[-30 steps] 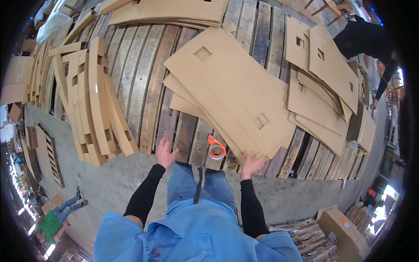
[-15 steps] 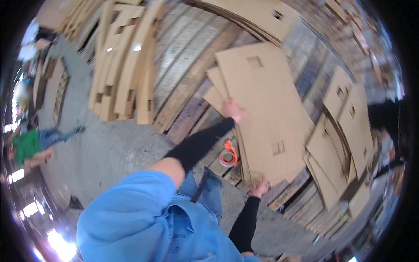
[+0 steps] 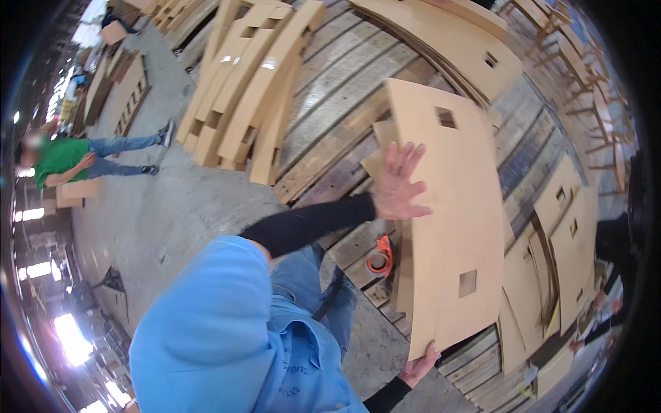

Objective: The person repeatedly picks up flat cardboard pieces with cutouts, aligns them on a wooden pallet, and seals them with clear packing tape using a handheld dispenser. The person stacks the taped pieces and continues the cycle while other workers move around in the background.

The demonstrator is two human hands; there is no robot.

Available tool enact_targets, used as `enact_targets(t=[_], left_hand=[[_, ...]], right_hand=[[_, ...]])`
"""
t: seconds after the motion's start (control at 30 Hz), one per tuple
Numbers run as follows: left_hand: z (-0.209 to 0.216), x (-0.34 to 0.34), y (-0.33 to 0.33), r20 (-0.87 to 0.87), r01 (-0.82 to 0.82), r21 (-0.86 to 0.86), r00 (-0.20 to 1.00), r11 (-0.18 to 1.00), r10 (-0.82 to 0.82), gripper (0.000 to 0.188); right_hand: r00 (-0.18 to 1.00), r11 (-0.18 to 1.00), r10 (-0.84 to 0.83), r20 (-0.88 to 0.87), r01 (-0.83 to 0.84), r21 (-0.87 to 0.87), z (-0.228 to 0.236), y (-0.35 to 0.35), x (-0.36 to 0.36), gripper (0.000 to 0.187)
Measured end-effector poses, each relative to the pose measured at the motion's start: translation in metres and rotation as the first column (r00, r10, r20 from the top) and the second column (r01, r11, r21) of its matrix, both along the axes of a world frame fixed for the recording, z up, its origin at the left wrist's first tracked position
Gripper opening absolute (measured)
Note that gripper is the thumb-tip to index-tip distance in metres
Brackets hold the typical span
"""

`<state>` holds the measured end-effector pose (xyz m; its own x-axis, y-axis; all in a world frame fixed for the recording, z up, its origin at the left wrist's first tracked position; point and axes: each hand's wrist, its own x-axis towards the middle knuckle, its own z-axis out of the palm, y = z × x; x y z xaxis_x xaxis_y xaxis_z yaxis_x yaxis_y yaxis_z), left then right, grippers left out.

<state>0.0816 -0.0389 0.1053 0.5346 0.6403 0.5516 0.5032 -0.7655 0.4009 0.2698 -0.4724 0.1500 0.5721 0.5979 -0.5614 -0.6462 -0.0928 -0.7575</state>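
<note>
A large brown cardboard sheet [image 3: 454,206] with two square cut-outs is raised and tilted above other sheets. My left hand [image 3: 401,186] lies against its near face with the fingers spread wide. At the sheet's bottom corner, my right hand [image 3: 420,365] grips the edge, thumb on the face and the other fingers mostly hidden behind. More cardboard sheets [image 3: 405,268] show underneath along its left side. An orange tape dispenser [image 3: 380,260] with a roll of tape rests on the wooden slats just left of the sheet.
Wooden slats [image 3: 330,155] form the work surface. Long folded cardboard pieces [image 3: 241,96] are stacked at the upper left. Further flat sheets lie at the top [image 3: 454,34] and right [image 3: 551,255]. A person in green [image 3: 65,162] stands left; a dark-sleeved co-worker [image 3: 613,241] is at the right.
The top sheet has come up off the pile and tilted, its cut-outs now showing through. My left hand has opened flat on its face; my right hand has gripped its lower corner.
</note>
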Motion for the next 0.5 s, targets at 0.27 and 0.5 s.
enact_targets(t=[0.27,0.5], left_hand=[[-0.005,-0.064,0.032,-0.547,0.637,-0.077,0.616,0.767,-0.567,0.019],[-0.015,-0.029,0.033,-0.57,0.426,-0.316,0.63,0.848,-0.528,0.016]], right_hand=[[0.959,0.932,0.28,-0.033,-0.28,-0.232,-0.013,0.021,0.129,0.055],[-0.275,0.601,0.677,0.682,-0.328,-0.729,-0.012,0.187,0.122,0.087]])
